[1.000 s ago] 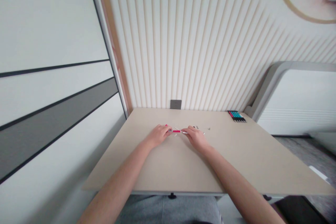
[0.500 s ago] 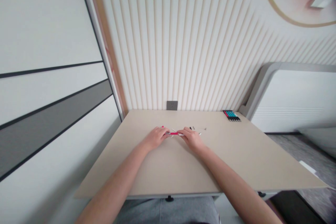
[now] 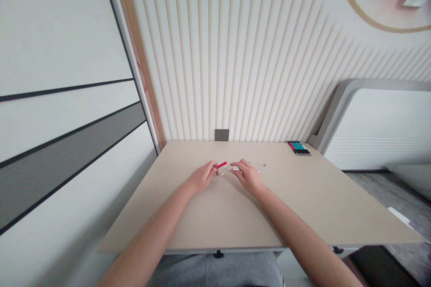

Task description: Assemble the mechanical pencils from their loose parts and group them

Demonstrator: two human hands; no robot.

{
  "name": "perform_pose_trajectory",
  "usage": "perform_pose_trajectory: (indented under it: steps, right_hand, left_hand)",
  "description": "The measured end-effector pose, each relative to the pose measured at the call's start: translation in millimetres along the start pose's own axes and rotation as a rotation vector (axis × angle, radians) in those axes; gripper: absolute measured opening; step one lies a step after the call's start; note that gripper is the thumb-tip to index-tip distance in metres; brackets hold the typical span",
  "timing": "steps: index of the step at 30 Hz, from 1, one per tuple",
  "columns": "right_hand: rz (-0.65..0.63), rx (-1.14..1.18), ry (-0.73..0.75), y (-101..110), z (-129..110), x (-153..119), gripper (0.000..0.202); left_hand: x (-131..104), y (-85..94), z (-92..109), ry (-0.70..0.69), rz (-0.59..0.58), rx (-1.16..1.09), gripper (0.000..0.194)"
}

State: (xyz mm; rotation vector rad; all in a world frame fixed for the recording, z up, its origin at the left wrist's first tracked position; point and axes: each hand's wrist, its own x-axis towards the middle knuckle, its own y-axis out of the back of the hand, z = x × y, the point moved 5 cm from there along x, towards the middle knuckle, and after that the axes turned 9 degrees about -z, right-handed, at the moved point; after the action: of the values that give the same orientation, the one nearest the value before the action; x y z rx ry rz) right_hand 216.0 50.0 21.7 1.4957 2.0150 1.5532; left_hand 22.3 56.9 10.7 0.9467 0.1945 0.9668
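My left hand (image 3: 204,176) is closed round a pinkish-red pen barrel (image 3: 222,164), whose free end points up and to the right. Across a small gap, my right hand (image 3: 248,176) pinches a thin whitish rod (image 3: 236,170) with its thumb and fingertips; part of it is covered by the palm. Between the hands a slim white stick (image 3: 226,168) lies on the tabletop. A short white piece (image 3: 222,174) rests by the left fingertips. Beyond my right hand sits a tiny metallic part (image 3: 264,165), too small to name.
The beige table (image 3: 188,228) meets a ribbed wall with a dark socket (image 3: 222,135). At its back right corner lies a row of several pens (image 3: 299,148), mostly teal with black ends. A white cabinet stands left, a padded headboard (image 3: 380,121) right.
The red barrel was level between both hands; now only my left hand has it, tilted upward. My right fingers have come away from it, keeping the whitish rod.
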Motion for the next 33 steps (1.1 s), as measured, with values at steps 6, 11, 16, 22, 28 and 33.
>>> perform_pose_trajectory:
  steps: [6, 11, 16, 22, 28, 33]
  right_hand:
    - [-0.004, -0.004, -0.015, 2, -2, -2, 0.032]
    - [-0.023, -0.08, -0.032, -1, -2, -2, 0.035]
    - [-0.041, -0.146, -0.019, -4, 1, -2, 0.034]
    - [-0.053, -0.129, 0.009, -8, 3, -1, 0.031]
    - [-0.125, -0.082, 0.111, -7, -12, -2, 0.029]
    - [-0.153, -0.012, 0.188, -9, -18, -5, 0.042]
  left_hand:
    - [-2, 3.4, -2, 0.028, 0.036, -0.028, 0.023]
    - [0, 2.7, -4, 0.016, 0.015, 0.127, 0.016]
    - [2, 2.5, -4, -0.003, 0.024, 0.207, 0.016]
    - [2, 4.1, -3, -0.034, 0.029, 0.261, 0.016]
    - [1, 3.5, 1, -0.134, 0.026, 0.332, 0.018]
    - [0, 4.7, 1, -0.172, 0.052, 0.386, 0.024]
